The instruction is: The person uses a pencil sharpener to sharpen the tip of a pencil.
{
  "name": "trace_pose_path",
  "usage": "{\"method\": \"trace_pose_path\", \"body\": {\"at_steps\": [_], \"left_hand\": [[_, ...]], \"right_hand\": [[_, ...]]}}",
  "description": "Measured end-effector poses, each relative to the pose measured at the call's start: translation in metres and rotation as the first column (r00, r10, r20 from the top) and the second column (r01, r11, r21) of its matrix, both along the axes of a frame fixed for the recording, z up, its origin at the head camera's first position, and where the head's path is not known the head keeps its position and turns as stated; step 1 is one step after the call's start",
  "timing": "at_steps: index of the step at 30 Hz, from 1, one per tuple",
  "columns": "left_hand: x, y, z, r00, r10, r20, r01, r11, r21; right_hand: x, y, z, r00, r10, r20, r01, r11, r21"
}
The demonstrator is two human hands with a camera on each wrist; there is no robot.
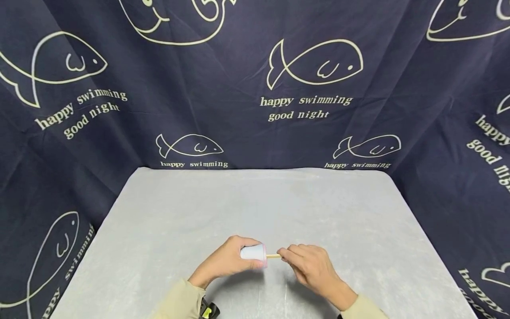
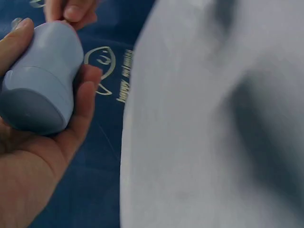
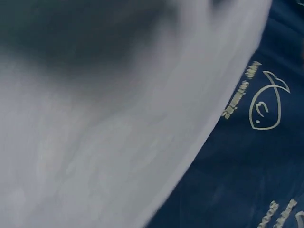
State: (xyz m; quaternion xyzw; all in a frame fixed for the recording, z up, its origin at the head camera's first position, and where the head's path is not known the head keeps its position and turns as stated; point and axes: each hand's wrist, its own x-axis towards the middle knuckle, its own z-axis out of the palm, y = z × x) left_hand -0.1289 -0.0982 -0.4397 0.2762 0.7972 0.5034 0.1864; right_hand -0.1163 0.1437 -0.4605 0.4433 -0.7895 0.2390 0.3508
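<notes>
My left hand (image 1: 235, 257) grips a light blue, waisted cup-shaped body with a pink rim, which looks like a pencil sharpener (image 1: 253, 253). It lies on its side above the table, its pink end facing right. From that end sticks a thin yellow pencil (image 1: 273, 256), pinched at its outer part by my right hand (image 1: 308, 266). In the left wrist view the sharpener (image 2: 45, 71) shows its rounded, darker base, with fingers and thumb wrapped around it. The pencil's inner tip is hidden. The right wrist view does not show the right hand's grip.
A pale grey cloth covers the table (image 1: 255, 204). Around its back and sides hangs a dark blue curtain (image 1: 247, 88) printed with fish and lettering. Shadows of both hands fall on the cloth. A dark strap with a yellow-green part (image 1: 207, 313) is at the left cuff.
</notes>
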Motion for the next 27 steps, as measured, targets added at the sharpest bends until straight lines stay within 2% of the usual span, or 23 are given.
{"method": "trace_pose_path", "body": {"at_steps": [1, 2, 3, 4, 5, 7, 8, 9, 10, 11, 12, 13, 14, 15, 16, 17, 18, 19, 21, 24, 27], "left_hand": [[0.002, 0.001, -0.001, 0.999, 0.005, -0.035, -0.006, 1.0, -0.021], [0.005, 0.002, -0.002, 0.998, 0.006, -0.069, -0.008, 0.999, -0.031], [0.007, 0.002, -0.004, 0.994, 0.006, -0.105, -0.01, 0.999, -0.039], [0.01, 0.002, -0.005, 0.991, 0.004, -0.132, -0.009, 0.999, -0.037], [0.012, 0.003, -0.006, 0.988, 0.003, -0.157, -0.009, 0.999, -0.033], [0.017, 0.004, -0.007, 0.979, 0.0, -0.202, 0.0, 1.0, 0.0], [0.018, 0.005, -0.008, 0.976, 0.001, -0.218, 0.004, 1.0, 0.021], [0.02, 0.006, -0.008, 0.974, 0.001, -0.228, 0.008, 0.999, 0.039], [0.02, 0.007, -0.009, 0.971, 0.004, -0.238, 0.009, 0.999, 0.05], [0.021, 0.008, -0.009, 0.97, 0.008, -0.242, 0.006, 0.998, 0.056], [0.02, 0.009, -0.009, 0.971, 0.01, -0.24, 0.004, 0.998, 0.059], [0.02, 0.01, -0.01, 0.973, 0.013, -0.229, 0.0, 0.998, 0.058], [0.019, 0.01, -0.01, 0.977, 0.019, -0.215, -0.008, 0.999, 0.053], [0.018, 0.01, -0.01, 0.98, 0.026, -0.197, -0.017, 0.999, 0.049], [0.016, 0.009, -0.01, 0.984, 0.036, -0.174, -0.029, 0.999, 0.046], [0.015, 0.008, -0.01, 0.988, 0.048, -0.148, -0.042, 0.998, 0.046], [0.014, 0.007, -0.009, 0.99, 0.059, -0.126, -0.053, 0.997, 0.048], [0.013, 0.006, -0.008, 0.992, 0.069, -0.101, -0.064, 0.996, 0.055], [0.011, 0.005, -0.005, 0.995, 0.084, -0.05, -0.08, 0.994, 0.079], [0.01, 0.004, -0.001, 0.997, 0.072, 0.017, -0.074, 0.989, 0.127], [0.009, 0.003, 0.003, 0.998, 0.039, 0.05, -0.048, 0.982, 0.183]], "right_hand": [[0.002, 0.002, 0.002, 0.991, 0.034, 0.127, -0.035, 0.999, 0.003], [0.004, 0.003, 0.004, 0.961, 0.062, 0.27, -0.065, 0.998, 0.001], [0.006, 0.005, 0.007, 0.905, 0.082, 0.416, -0.086, 0.996, -0.008], [0.007, 0.007, 0.011, 0.829, 0.093, 0.551, -0.101, 0.995, -0.017], [0.008, 0.008, 0.016, 0.743, 0.097, 0.663, -0.107, 0.994, -0.026], [0.008, 0.012, 0.025, 0.566, 0.086, 0.82, -0.101, 0.994, -0.035], [0.008, 0.013, 0.029, 0.504, 0.068, 0.861, -0.091, 0.996, -0.025], [0.008, 0.014, 0.032, 0.463, 0.05, 0.885, -0.081, 0.997, -0.014], [0.008, 0.016, 0.033, 0.449, 0.032, 0.893, -0.071, 0.997, 0.0], [0.009, 0.017, 0.034, 0.471, 0.017, 0.882, -0.062, 0.998, 0.014], [0.011, 0.017, 0.033, 0.524, 0.005, 0.851, -0.055, 0.998, 0.028], [0.012, 0.018, 0.031, 0.603, -0.004, 0.798, -0.047, 0.998, 0.041], [0.014, 0.017, 0.028, 0.698, -0.011, 0.716, -0.038, 0.998, 0.053], [0.016, 0.017, 0.025, 0.793, -0.016, 0.609, -0.027, 0.998, 0.061], [0.016, 0.016, 0.021, 0.875, -0.024, 0.484, -0.01, 0.998, 0.068], [0.017, 0.015, 0.018, 0.935, -0.035, 0.353, 0.011, 0.997, 0.07], [0.017, 0.013, 0.015, 0.973, -0.046, 0.227, 0.031, 0.997, 0.071], [0.016, 0.012, 0.013, 0.992, -0.055, 0.113, 0.048, 0.997, 0.068], [0.013, 0.009, 0.011, 0.997, -0.063, -0.051, 0.066, 0.996, 0.062], [0.008, 0.007, 0.013, 0.978, -0.038, -0.204, 0.049, 0.998, 0.049], [0.005, 0.004, 0.019, 0.954, -0.017, -0.301, 0.026, 0.999, 0.028]]}}
